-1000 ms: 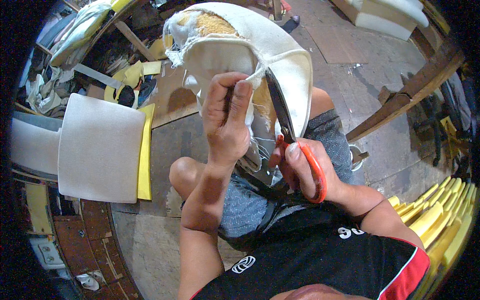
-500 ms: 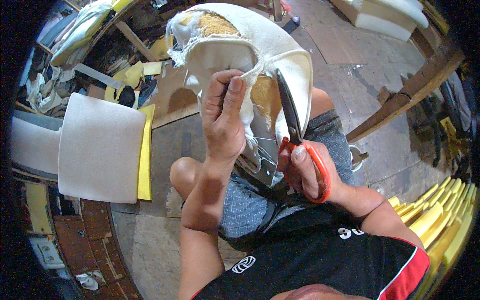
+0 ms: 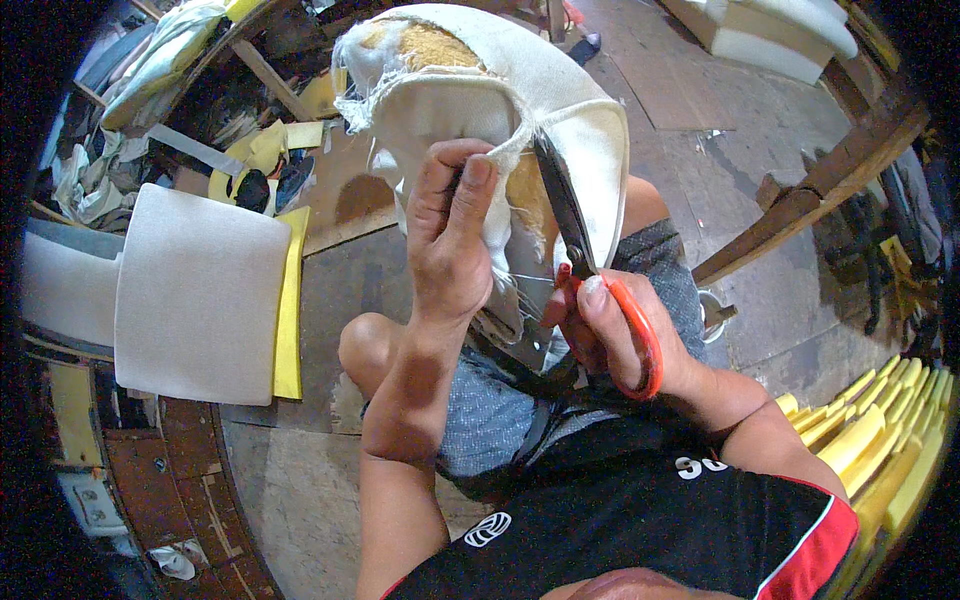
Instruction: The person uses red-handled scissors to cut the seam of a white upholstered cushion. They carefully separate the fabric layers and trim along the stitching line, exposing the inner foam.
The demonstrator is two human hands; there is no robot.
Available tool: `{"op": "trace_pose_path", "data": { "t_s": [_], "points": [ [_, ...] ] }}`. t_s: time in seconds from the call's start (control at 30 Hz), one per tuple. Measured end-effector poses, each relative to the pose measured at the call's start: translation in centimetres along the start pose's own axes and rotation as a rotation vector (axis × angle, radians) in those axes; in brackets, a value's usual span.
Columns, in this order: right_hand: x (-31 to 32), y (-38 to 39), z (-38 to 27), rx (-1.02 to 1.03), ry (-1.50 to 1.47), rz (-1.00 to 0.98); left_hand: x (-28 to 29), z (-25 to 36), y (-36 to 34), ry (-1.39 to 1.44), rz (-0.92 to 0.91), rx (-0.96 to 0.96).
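Observation:
A cream fabric cover [image 3: 575, 75] with piped seams and frayed edges rests over my lap, and yellowish foam or backing [image 3: 435, 48] shows at its far left opening. My left hand [image 3: 450, 220] pinches the cover's edge between thumb and fingers. In my right hand [image 3: 625, 330] is a pair of scissors [image 3: 572, 215] with orange-red handles and dark blades. The blades point away from me, their tips at the piped seam just right of my left fingertips. Loose white threads hang below the cover's inner edge.
To the left lies a light grey cushion [image 3: 200, 295] against a yellow foam sheet [image 3: 291, 305]. Fabric scraps [image 3: 120, 180] heap at the far left. A slanting wooden beam [image 3: 810, 200] stands at right, above stacked yellow foam strips [image 3: 880, 430]. A white upholstered piece [image 3: 765, 35] sits at the far right.
The scissors have shifted slightly left and up, bringing their tips from the cover's side panel to the seam near my left fingers. My left hand has barely moved.

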State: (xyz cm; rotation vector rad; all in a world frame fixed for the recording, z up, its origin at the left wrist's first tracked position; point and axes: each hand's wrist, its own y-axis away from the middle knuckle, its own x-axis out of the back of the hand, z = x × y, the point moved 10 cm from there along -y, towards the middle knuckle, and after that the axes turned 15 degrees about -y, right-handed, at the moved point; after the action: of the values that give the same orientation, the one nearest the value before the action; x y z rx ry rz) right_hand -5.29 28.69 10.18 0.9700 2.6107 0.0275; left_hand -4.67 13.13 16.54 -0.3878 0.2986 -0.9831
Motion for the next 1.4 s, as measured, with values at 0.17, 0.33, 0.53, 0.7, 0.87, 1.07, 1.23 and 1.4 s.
{"op": "trace_pose_path", "data": {
  "t_s": [0.17,0.33,0.53,0.7,0.87,1.07,1.23,1.4],
  "points": [
    [-0.5,-0.1,-0.7,0.003,-0.007,-0.028,0.2,0.6,0.1,-0.105,-0.001,-0.07],
    [-0.2,0.1,-0.4,0.036,0.0,-0.039,0.4,-0.8,-0.1,0.114,0.037,0.058],
    [-0.8,0.2,-0.3,0.061,-0.044,-0.08,0.5,-1.3,-0.3,0.226,0.01,0.082],
    [-0.7,-0.5,-0.4,0.038,0.01,-0.066,0.6,-1.3,-0.3,0.181,0.018,0.078],
    [-0.8,-0.4,-0.7,0.024,0.019,-0.052,0.5,-0.9,-0.2,0.139,-0.013,0.033],
    [-0.6,-0.7,-0.8,0.035,0.012,0.011,0.9,0.7,0.2,-0.213,0.02,-0.149],
    [-1.2,-0.8,-0.2,0.083,-0.083,0.026,0.7,-1.5,-0.2,0.176,-0.011,0.055],
    [-1.2,-1.0,-0.3,0.154,0.038,0.015,0.9,-0.9,-0.3,0.105,0.023,0.056]
  ]
}}
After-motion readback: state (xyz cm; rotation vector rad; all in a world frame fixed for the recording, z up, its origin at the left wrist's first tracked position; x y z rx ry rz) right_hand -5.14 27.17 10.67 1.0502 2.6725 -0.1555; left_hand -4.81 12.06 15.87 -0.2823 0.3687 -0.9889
